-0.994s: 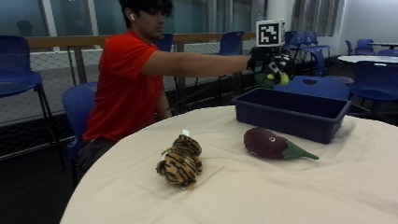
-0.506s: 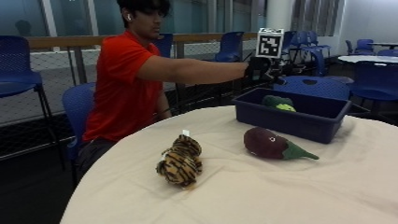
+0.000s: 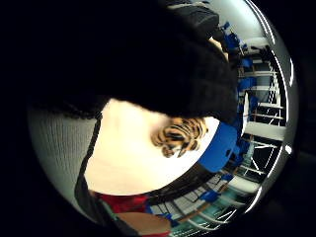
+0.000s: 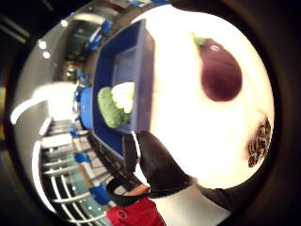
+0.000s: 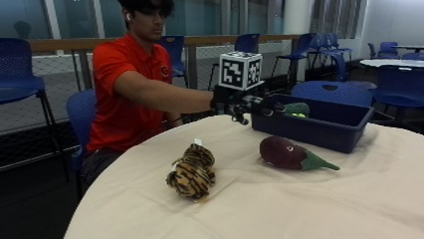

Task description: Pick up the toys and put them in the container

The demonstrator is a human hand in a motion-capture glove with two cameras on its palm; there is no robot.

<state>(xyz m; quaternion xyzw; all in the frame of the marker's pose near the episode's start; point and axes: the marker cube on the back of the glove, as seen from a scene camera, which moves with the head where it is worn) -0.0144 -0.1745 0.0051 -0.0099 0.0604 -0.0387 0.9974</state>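
In the outside view my gloved right hand (image 5: 246, 105) hovers at the near left corner of the blue container (image 5: 331, 134), fingers relaxed and holding nothing. A green plush toy (image 5: 295, 108) with a pale patch lies inside the container. On the white tablecloth lie a purple eggplant toy (image 5: 286, 152) with a green stem, just in front of the container, and a striped tiger toy (image 5: 192, 172) nearer the person. The thumb side palm view shows the eggplant (image 4: 220, 70), the container wall (image 4: 141, 61), the green toy (image 4: 115, 106) and the tiger (image 4: 258, 141). The tiger (image 3: 178, 136) also shows in the other palm view.
The round table (image 5: 265, 209) has bare cloth in front of the toys. A blue chair (image 5: 334, 92) stands behind the container, and more blue chairs and a railing are further back. The person sits at the table's far left edge.
The hand let go of the green toy over the container, then drew back and down to the container's near left corner. The green toy now lies in the container.
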